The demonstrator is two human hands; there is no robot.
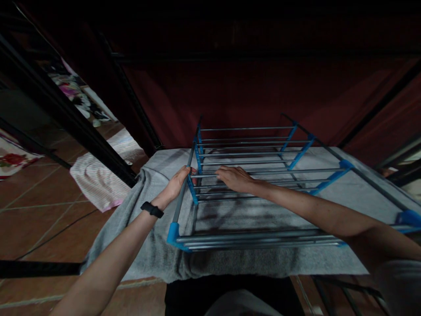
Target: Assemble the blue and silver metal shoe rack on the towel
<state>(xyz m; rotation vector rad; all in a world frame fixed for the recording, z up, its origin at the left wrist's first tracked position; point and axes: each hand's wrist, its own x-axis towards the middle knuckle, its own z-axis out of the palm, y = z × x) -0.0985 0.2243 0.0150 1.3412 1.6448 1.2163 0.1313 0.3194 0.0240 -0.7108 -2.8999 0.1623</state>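
Note:
A metal rack [263, 235] with grey tubes and blue plastic joints lies on a grey cloth in front of me. My left hand [180, 180], below a black wristband [151, 209], is closed around the rack's left side tube, beside a blue bracket [192, 189]. The fingers of my right hand [234, 177] curl over one of the thin cross rods [276, 172], a little right of the left hand. Its fingertips are partly hidden. More blue brackets [324, 182] join the rods to the right side tube.
The grey cloth [148, 259] covers a raised surface against a dark red panel [237, 96]. Dark metal posts [62, 105] stand at the left. A striped cloth [98, 180] hangs near the tiled floor [36, 219], where a cable runs. Mixed items [82, 101] lie farther back.

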